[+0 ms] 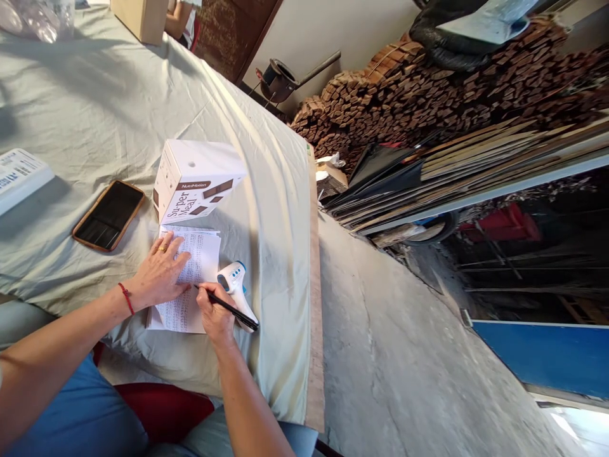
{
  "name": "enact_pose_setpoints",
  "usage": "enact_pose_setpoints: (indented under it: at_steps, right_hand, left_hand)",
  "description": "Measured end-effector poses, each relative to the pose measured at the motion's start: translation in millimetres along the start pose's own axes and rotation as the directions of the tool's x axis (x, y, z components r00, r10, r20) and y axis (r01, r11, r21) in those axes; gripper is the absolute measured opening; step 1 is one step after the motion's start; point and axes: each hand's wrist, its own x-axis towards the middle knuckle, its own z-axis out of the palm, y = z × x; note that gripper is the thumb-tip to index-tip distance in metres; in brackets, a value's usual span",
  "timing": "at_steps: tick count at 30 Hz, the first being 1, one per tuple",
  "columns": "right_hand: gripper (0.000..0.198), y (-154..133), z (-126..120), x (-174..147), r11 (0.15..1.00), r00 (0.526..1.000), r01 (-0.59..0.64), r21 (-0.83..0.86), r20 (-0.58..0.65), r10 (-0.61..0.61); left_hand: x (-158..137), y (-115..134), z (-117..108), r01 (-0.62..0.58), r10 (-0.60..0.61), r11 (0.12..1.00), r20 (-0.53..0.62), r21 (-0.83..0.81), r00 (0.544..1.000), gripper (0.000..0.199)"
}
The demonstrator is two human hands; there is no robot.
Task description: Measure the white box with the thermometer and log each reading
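Observation:
A sheet of paper (pixel 193 317) covered in small writing lies on the cloth-covered table in front of me. My left hand (pixel 162 273) rests flat on its left part, fingers spread, with a ring and a red wrist cord. In my right hand (pixel 216 314) is a black pen (pixel 235 311), its tip near the paper's middle. A white and blue infrared thermometer (pixel 233 276) lies just right of that hand, partly behind the pen. Touching or nearly touching the paper's top edge stands a white "Super Meal" box (pixel 204 168).
A smartphone (pixel 108 214) in a brown case lies left of the box. A white carton (pixel 21 178) sits at the far left, a cardboard box (pixel 143 19) at the back. The table's right edge (pixel 314 317) borders a concrete floor; stacked firewood (pixel 371 95) stands beyond.

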Motion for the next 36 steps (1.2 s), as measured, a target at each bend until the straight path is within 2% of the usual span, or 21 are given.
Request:
enact_pose_setpoints:
  at_steps: [5, 16, 21, 26, 31, 36]
  right_hand:
    - [0.029, 2.9, 1.1, -0.4, 0.999, 1.0, -0.004, 0.042, -0.031, 0.005]
    - [0.026, 4.0, 1.4, 0.1, 1.0, 1.0, -0.001, 0.009, -0.027, 0.001]
    - [0.028, 6.1, 1.7, -0.2, 1.0, 0.998, 0.006, 0.019, -0.067, -0.004]
    - [0.026, 8.1, 3.3, -1.4, 0.999, 0.997, 0.045, -0.005, -0.068, -0.045]
    - [0.026, 11.9, 6.0, -2.3, 0.992, 0.981, 0.124, 0.006, -0.151, -0.122]
    - [0.022, 15.4, 6.2, -1.9, 0.988, 0.98, 0.151, -0.029, -0.128, -0.154]
  left_hand:
    - [-0.4, -1.3, 2.2, 0.002, -0.002, 1.0, -0.008, -0.017, 1.0, 0.042]
    - [0.0, 0.6, 0.1, 0.005, -0.006, 1.0, 0.008, 0.023, 1.0, 0.043]
    - [-0.3, 0.5, 0.6, 0.002, -0.002, 0.999, 0.001, 0.041, 1.0, 0.043]
    - [-0.2, 1.4, -0.5, 0.008, -0.009, 0.999, 0.018, 0.041, 1.0, 0.044]
    - [-0.6, 2.1, -0.5, -0.001, 0.001, 0.998, 0.006, 0.064, 1.0, 0.043]
    - [-0.4, 3.1, -1.5, 0.006, -0.008, 0.998, 0.022, 0.062, 1.0, 0.044]
